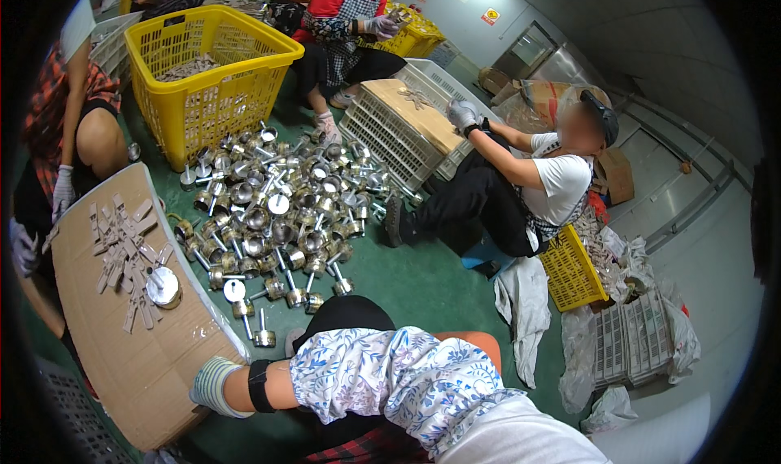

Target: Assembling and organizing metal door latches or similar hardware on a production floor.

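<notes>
My right hand [218, 388], in a striped knitted glove with a black band at the wrist, is at the near right edge of a cardboard sheet [98, 366]. Its fingers are hidden from view. A floral sleeve cover [366, 374] wraps my forearm. On the cardboard, past my hand, lies a loose heap of flat beige strips [122, 244], with a round metal cup with a stem [163, 287] standing on the near part of it. Many similar metal cups [277, 204] are piled on the floor beyond the cardboard. My left hand is out of view.
A tall yellow basket [207, 82] holding small parts stands behind the pile. Co-workers sit left, behind and right; the right one [561, 175] works at a board [407, 114] on pale crates. Another yellow basket [573, 269] and grey crates [626, 346] line the right side.
</notes>
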The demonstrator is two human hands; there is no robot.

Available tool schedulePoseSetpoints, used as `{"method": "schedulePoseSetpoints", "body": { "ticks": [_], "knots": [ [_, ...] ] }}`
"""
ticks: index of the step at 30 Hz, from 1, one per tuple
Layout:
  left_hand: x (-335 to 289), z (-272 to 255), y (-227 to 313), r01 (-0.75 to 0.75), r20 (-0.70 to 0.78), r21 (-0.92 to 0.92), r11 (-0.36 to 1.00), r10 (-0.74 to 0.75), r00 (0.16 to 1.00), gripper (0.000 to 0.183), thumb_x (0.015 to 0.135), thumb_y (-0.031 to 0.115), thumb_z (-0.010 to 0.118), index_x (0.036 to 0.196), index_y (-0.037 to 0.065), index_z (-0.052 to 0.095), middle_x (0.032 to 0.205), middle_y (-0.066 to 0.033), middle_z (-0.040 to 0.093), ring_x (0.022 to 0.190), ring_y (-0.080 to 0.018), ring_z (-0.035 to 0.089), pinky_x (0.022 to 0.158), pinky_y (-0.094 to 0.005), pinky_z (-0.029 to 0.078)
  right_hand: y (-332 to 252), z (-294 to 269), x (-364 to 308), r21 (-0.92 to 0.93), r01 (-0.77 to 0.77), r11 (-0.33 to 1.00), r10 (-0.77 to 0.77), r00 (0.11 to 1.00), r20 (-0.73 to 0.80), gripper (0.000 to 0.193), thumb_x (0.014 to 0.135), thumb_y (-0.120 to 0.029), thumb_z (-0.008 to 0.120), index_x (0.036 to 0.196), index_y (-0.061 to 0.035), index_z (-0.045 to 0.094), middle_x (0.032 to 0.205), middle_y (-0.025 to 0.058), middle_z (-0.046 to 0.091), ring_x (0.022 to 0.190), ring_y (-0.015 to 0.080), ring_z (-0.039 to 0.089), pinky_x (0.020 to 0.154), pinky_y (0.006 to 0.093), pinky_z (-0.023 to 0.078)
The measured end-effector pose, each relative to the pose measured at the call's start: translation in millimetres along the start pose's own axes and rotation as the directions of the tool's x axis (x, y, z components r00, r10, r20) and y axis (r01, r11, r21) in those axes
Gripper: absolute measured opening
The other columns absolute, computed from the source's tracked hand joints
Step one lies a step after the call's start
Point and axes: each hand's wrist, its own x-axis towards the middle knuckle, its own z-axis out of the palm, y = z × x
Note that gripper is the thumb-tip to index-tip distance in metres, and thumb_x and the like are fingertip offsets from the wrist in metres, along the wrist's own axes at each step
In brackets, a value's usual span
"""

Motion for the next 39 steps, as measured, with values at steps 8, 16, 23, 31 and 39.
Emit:
{"method": "schedulePoseSetpoints", "body": {
  "ticks": [8, 16, 23, 31, 39],
  "knots": [
    [7.2, -15.3, 14.5, -0.055, -0.001, -0.090, 0.994, 0.055, 0.998, 0.029, 0.094, 0.021, 0.047, 0.104, -0.001, 0.063, 0.098, -0.0221, 0.063, 0.089, -0.0341, 0.060, 0.082, -0.0437, 0.049, -0.9, -2.8, -5.2, 0.003, 0.009, 1.000, -0.009, 1.000, -0.028, 0.027, 0.076, -0.017, 0.066, 0.101, -0.0079, 0.066, 0.095, 0.0148, 0.069, 0.091, 0.0338, 0.066, 0.072, 0.0422, 0.053],
    [4.1, -9.0, 5.2, -0.158, -0.037, -0.051, 0.986, 0.156, 0.987, 0.029, 0.094, 0.021, 0.048, 0.106, -0.001, 0.061, 0.100, -0.0221, 0.063, 0.091, -0.0347, 0.060, 0.083, -0.0443, 0.049, 0.9, 1.7, -1.8, 0.012, 0.002, 1.000, -0.001, 1.000, -0.025, 0.027, 0.075, -0.017, 0.066, 0.101, -0.0083, 0.066, 0.095, 0.0140, 0.069, 0.090, 0.0341, 0.066, 0.072, 0.0425, 0.053],
    [2.7, -7.1, 2.3, -0.211, -0.055, -0.031, 0.977, 0.209, 0.976, 0.029, 0.094, 0.021, 0.048, 0.108, 0.000, 0.060, 0.101, -0.0222, 0.062, 0.092, -0.0351, 0.059, 0.083, -0.0448, 0.049, 0.6, -0.4, -2.6, 0.000, 0.007, 1.000, -0.007, 1.000, -0.009, 0.028, 0.075, -0.017, 0.066, 0.101, -0.0088, 0.065, 0.094, 0.0136, 0.069, 0.090, 0.0337, 0.066, 0.072, 0.0420, 0.053],
    [2.6, -5.8, 0.1, -0.260, -0.074, -0.010, 0.966, 0.258, 0.963, 0.029, 0.093, 0.022, 0.048, 0.110, 0.000, 0.059, 0.103, -0.0222, 0.061, 0.093, -0.0357, 0.059, 0.084, -0.0454, 0.048, 0.6, -0.3, -1.9, 0.008, -0.001, 1.000, 0.001, 1.000, -0.001, 0.027, 0.075, -0.017, 0.066, 0.101, -0.0084, 0.065, 0.094, 0.0141, 0.069, 0.090, 0.0340, 0.066, 0.072, 0.0423, 0.053],
    [2.3, -4.2, -2.1, -0.298, -0.089, 0.009, 0.954, 0.298, 0.950, 0.030, 0.093, 0.022, 0.049, 0.112, 0.000, 0.058, 0.105, -0.0223, 0.060, 0.094, -0.0362, 0.059, 0.085, -0.0460, 0.048, 1.5, 1.5, -0.2, 0.011, 0.003, 1.000, -0.003, 1.000, 0.003, 0.028, 0.075, -0.017, 0.067, 0.101, -0.0083, 0.065, 0.094, 0.0146, 0.069, 0.090, 0.0345, 0.066, 0.072, 0.0424, 0.053]
  ]
}}
